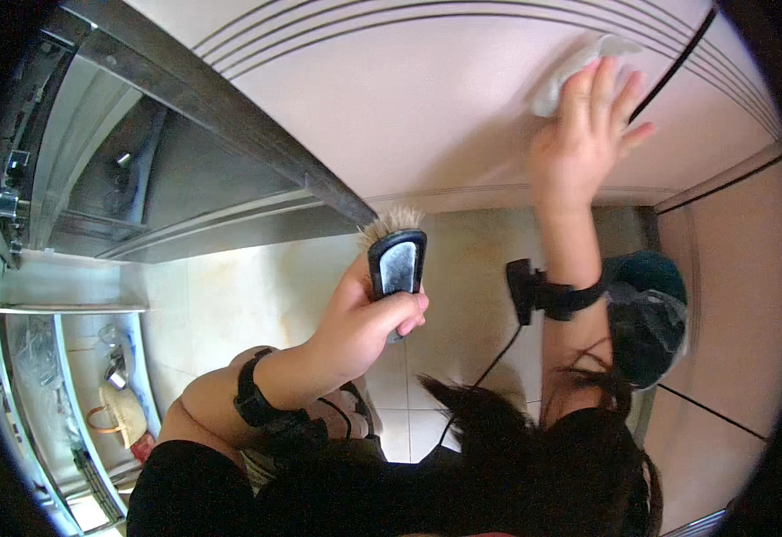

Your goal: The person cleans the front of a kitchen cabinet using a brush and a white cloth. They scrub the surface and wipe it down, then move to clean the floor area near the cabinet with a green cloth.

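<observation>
My left hand [364,322] grips a brush [397,258] with a dark handle and pale bristles, held bristles up over the tiled floor. At the upper right, my right hand [582,134] lies spread over a folded white cloth [552,87]. It presses the cloth against a pale pink cabinet front [391,114], close to the dark gap between two panels. The fingers cover part of the cloth. Curved dark lines run across the top of the panel.
A dark glass-fronted oven [182,154] with metal knobs stands at the left. Lower left, a shelf rack [142,362] holds a woven basket [122,416]. Beside my right forearm is a dark green bin [649,322] with clear plastic over it. More pink panels [726,282] line the right side.
</observation>
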A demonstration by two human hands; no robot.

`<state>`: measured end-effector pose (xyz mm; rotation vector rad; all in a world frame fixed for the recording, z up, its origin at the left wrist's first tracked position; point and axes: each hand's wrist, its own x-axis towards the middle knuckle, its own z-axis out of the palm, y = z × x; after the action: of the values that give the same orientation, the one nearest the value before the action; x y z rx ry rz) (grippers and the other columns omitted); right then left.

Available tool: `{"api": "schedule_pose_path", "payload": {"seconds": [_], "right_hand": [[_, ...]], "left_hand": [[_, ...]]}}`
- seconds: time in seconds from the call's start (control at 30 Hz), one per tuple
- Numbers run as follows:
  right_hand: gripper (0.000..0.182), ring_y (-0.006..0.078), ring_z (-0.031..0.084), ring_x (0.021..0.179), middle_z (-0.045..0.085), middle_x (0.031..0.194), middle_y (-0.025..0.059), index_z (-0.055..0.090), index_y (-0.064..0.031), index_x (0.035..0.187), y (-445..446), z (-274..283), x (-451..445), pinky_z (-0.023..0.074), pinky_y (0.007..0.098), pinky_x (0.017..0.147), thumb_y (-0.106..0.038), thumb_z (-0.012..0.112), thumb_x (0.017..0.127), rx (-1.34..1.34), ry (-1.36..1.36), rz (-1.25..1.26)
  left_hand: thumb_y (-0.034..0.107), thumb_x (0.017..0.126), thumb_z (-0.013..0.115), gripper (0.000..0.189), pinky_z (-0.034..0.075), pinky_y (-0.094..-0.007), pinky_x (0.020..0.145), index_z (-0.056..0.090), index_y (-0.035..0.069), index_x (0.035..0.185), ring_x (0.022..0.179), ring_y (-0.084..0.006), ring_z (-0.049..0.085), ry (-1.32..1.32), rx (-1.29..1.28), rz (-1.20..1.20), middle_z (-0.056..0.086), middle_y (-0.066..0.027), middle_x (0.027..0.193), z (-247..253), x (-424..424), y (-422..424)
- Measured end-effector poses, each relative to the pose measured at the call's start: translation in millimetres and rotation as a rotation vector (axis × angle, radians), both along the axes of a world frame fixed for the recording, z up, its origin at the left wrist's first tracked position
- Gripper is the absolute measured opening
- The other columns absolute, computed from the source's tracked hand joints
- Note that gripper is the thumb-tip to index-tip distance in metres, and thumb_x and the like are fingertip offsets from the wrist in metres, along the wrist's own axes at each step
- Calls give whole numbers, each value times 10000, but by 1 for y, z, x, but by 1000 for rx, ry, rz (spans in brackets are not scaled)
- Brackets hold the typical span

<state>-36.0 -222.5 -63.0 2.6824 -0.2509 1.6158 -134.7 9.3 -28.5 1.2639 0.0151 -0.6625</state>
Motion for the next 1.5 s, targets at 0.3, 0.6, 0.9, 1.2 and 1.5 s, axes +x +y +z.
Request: {"api": "schedule_pose_path", "payload": {"seconds": [0.3, 0.6, 0.9, 1.2, 1.5], "right_hand": [[550, 235, 257, 1336, 321, 1426, 63, 426, -120, 1310, 90, -142, 3, 119, 540, 1077, -132, 498, 765, -307, 205, 555], [592, 452, 138, 1327, 283, 1382, 272, 402, 56, 1242, 78, -138, -4, 79, 633, 1031, -52, 535, 675, 579, 61, 198], [727, 403, 161, 1342, 226, 1430, 237, 277, 9, 1360, 57, -55, -5, 107, 631, 1020, -43, 539, 683, 375, 24, 4], [736, 353, 177, 1356, 303, 1426, 153, 325, -52, 1368, 121, -85, -18, 86, 596, 1033, -19, 538, 664, 376, 250, 294], [776, 529, 117, 1296, 128, 1360, 411, 194, 191, 1288, 123, -137, -6, 76, 610, 1043, -41, 563, 646, 500, 245, 323]], "left_hand": [[39, 713, 576, 270, 407, -370, 662, 451, 95, 946, 542, -134, 435, 54, 39, 21, 477, -49, 823, 7, -6, 8], [45, 732, 582, 269, 393, -348, 693, 426, 91, 946, 570, -139, 438, 10, 2, 98, 452, -52, 805, 29, -17, 34], [56, 730, 555, 239, 402, -355, 705, 428, 96, 929, 562, -140, 426, 40, 46, 110, 451, -50, 789, 28, -12, 49], [54, 725, 574, 251, 400, -361, 719, 422, 81, 924, 571, -142, 429, 49, 31, 95, 451, -59, 786, 24, -7, 42], [95, 742, 557, 227, 380, -325, 673, 421, 89, 923, 541, -114, 384, 58, 47, 141, 425, -28, 784, 25, -5, 46]]}}
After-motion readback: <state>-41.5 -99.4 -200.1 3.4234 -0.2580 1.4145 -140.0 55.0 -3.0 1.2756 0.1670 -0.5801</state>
